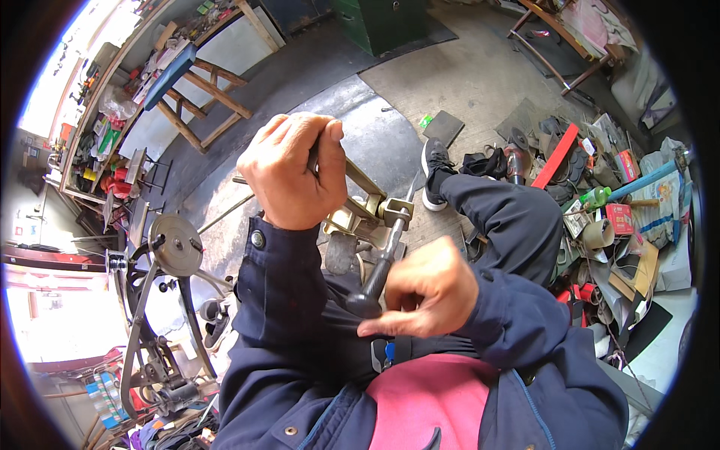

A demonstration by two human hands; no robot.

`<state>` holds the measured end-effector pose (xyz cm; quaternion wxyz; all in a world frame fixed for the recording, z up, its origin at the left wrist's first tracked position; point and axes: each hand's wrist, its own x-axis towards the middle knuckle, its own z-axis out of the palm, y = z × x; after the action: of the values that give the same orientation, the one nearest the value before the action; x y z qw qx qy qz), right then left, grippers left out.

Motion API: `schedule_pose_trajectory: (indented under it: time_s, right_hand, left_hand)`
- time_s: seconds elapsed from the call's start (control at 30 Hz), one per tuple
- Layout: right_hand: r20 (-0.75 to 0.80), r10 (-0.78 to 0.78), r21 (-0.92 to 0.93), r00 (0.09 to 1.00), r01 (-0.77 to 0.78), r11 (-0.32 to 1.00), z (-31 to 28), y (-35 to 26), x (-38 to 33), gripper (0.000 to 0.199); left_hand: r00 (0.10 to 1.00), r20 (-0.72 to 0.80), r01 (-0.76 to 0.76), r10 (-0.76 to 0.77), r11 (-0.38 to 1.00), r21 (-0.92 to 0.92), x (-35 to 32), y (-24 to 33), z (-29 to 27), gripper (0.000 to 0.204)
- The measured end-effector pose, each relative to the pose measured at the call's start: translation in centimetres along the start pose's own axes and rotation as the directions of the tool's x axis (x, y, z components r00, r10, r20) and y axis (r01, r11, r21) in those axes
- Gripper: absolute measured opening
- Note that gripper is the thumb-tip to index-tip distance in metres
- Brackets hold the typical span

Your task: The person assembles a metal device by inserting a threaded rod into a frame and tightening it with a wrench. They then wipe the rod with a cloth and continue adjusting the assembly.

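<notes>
Hands first: left hand (294, 171) raised, fist wrapped tight around a dark bar-like handle (313, 159) that is mostly hidden inside the fingers. Right hand (424, 295) lower and nearer the body, fingers curled loosely, thumb and forefinger pinched at the rounded butt end of a dark metal hammer handle (377, 279); grip looks light, not a full fist. Handle runs up and right to a steel hammer head (400, 214), touching a yellowish metal bracket with a flat arm (365, 204) that sits between the two hands, over the lap. Both forearms in navy blue jacket sleeves (279, 292); pink shirt front (433, 405) at lower edge. Right leg in dark trousers stretched out, black sneaker with white sole (433, 172) on grey concrete floor (465, 82). To the left, a black belt-driven machine with round metal pulley wheel (177, 244). Upper left, wooden trestle stand (206, 97) beside cluttered shelves. On the right, a pile of tools and scraps near a red flat bar (556, 156), well apart from hands.
</notes>
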<state>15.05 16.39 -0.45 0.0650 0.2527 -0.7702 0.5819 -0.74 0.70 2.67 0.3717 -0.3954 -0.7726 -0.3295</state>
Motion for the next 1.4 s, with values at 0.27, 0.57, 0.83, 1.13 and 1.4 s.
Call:
schedule_pose_trajectory:
  time_s: [0.27, 0.57, 0.83, 1.13, 1.4]
  right_hand:
    - [-0.664, 0.052, 0.014, 0.746, -0.058, 0.998, -6.2, 5.0, 6.7, 0.039]
    - [-0.526, 0.247, -0.141, 0.814, -0.37, 0.918, -5.6, 19.1, 3.7, 0.033]
    - [0.106, 0.718, 0.347, 0.688, -0.702, 0.621, 7.1, 15.1, -8.0, 0.043]
    - [0.372, 0.55, 0.679, 0.748, -0.623, 0.388, 3.3, 0.7, -5.3, 0.026]
    - [-0.13, -0.088, -0.157, 0.988, 0.067, 0.985, -1.4, -0.1, 1.2, 0.043]
  left_hand:
    - [1.0, 0.0, -0.012, 0.012, 1.0, -0.001, -0.6, 1.1, -0.5, 0.007]
    - [1.0, -0.021, 0.014, -0.013, 0.999, 0.03, -0.4, 1.0, -0.3, 0.008]
    - [0.999, -0.04, 0.016, -0.015, 1.0, 0.017, -0.4, 0.3, 0.0, 0.009]
    - [0.998, -0.06, 0.008, -0.005, 0.999, 0.051, -0.4, 0.5, 0.1, 0.009]
    - [0.998, -0.059, 0.001, 0.002, 0.998, 0.056, -0.5, 0.0, -0.2, 0.008]
